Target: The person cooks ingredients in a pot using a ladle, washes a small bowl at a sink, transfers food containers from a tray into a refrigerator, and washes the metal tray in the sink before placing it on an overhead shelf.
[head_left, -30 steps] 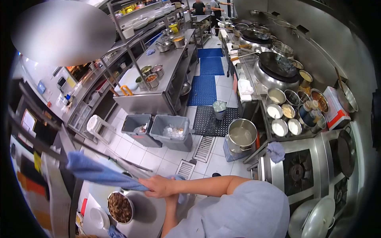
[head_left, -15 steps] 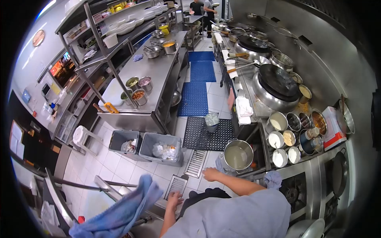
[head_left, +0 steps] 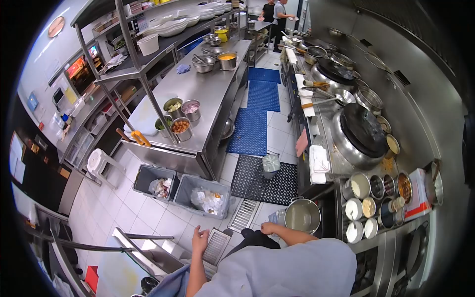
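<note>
My left hand is raised above the floor at the lower middle, its fingers apart and nothing in it. To its right, my right hand has its fingers curled in beside a large metal pot of cloudy liquid; what those fingers hold, if anything, is hidden. A blue cloth hangs against my left forearm at the bottom edge. Left of it lies a white cutting board.
Two grey bins with waste stand ahead, near a black mat with a small bucket. A steel counter runs along the left, woks and stoves along the right. Two people stand at the far end.
The blue cloth has dropped from the left side to beside my left forearm. My hands, together a second ago, are now apart. The view has turned slightly.
</note>
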Demonstrator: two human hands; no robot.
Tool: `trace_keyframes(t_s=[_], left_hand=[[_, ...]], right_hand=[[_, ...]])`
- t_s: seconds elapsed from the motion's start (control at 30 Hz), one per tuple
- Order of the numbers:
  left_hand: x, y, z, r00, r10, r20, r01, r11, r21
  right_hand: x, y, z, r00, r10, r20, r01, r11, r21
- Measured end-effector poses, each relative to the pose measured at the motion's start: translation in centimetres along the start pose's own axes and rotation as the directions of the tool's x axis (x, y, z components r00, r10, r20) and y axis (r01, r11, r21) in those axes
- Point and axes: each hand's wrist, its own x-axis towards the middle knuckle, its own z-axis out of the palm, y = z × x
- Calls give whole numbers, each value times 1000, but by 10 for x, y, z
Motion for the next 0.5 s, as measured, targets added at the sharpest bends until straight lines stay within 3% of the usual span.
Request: trace_keyframes(t_s=[0.13, 0.17, 0.23, 0.3, 0.37, 0.4, 0.43, 0.5], left_hand=[[-17, 11, -22, 984, -110, -139, 88, 984, -156], [-26, 22, -27, 971, -156, -182, 107, 962, -252], [-29, -1, -35, 969, -132, -210, 72, 961, -268], [-36, 7, -50, 944, -201, -260, 68, 893, -445], [-34, -5, -66, 941, -192, -280, 33, 872, -488], [-36, -6, -73, 924, -233, -305, 50, 862, -505], [-34, -7, -83, 908, -267, -324, 65, 852, -519], [-24, -14, -102, 901, -294, -319, 89, 844, -529]], right_hand=[[64, -37, -68, 982, -186, 17, 183, 946, -268], [79, -50, -86, 981, -195, -7, 186, 946, -265], [104, -74, -120, 966, -259, -21, 241, 920, -308], [89, -119, -167, 977, -210, 39, 211, 917, -338], [104, -158, -183, 975, -216, 57, 222, 919, -325], [147, -160, -163, 947, -320, -19, 299, 904, -304], [165, -176, -160, 945, -325, -20, 305, 903, -302], [181, -206, -153, 935, -317, 157, 354, 837, -418]])
